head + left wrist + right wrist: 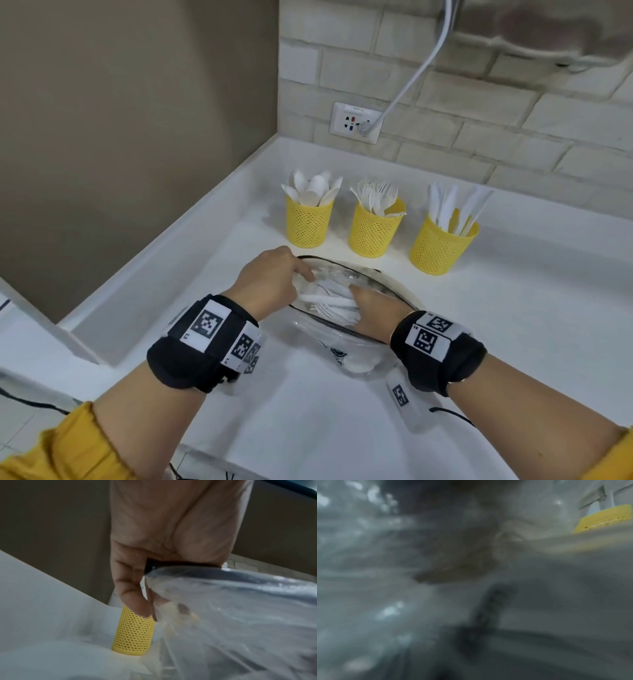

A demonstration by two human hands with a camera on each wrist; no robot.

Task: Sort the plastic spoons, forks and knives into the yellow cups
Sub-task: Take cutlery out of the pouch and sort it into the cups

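Three yellow mesh cups stand in a row at the back: the spoon cup (309, 224), the fork cup (375, 229) and the knife cup (442, 246), each holding white plastic pieces. In front of them a clear glass bowl (383, 274) holds a loose pile of white cutlery (329, 301). My left hand (303, 274) grips the bowl's left rim; the left wrist view shows one finger (132, 595) outside the bowl's wall (240, 601) and the spoon cup (135, 632) behind. My right hand (359, 305) reaches into the pile, its fingers hidden by cutlery. The right wrist view is blurred.
A white counter (513, 325) runs to a raised edge on the left, under a brown wall. A wall socket (354, 121) with a white cable plugged in sits on the brick wall behind the cups. Black cables trail near the front edge.
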